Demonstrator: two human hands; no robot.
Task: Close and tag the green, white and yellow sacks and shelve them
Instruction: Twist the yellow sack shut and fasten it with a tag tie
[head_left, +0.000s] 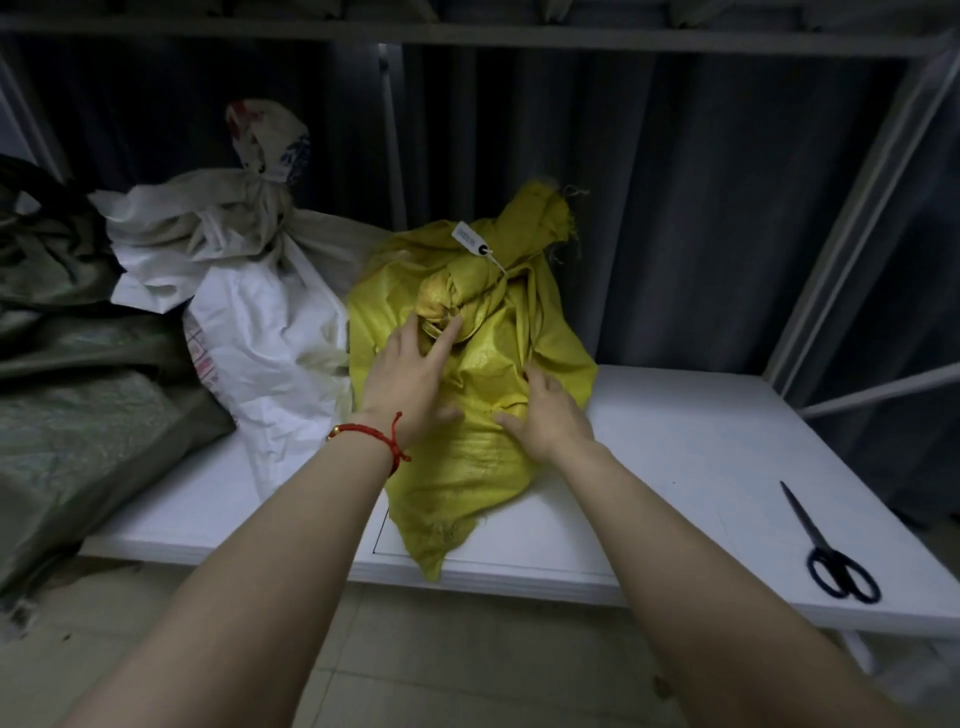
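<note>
Two bare forearms reach in from the near side. The left wrist carries a red cord bracelet (370, 435).

Left hand (410, 374): fingers released and spread straight, laid flat on the yellow sack (467, 467), with the fingertips at the foot of its knotted neck. Right hand (550, 415): fingers released, lying against the sack's right flank with the thumb splayed towards the left hand. Neither hand grasps the cloth.

The yellow sack lies on the white shelf (675, 441), about midway along it. Its closed bottom end droops over the front edge and its neck points to the rear. The neck is tied shut. A white tag (470, 239) hangs from the tie on a cord.

The white sack (260, 332) sits just to the left, touching the yellow one, with its neck gathered and standing upright. The green sack (78, 426) is piled at the shelf's left end and sags below the front edge.

Black-handled scissors (831, 551) lie closed near the front right corner, well apart from the sacks.
</note>
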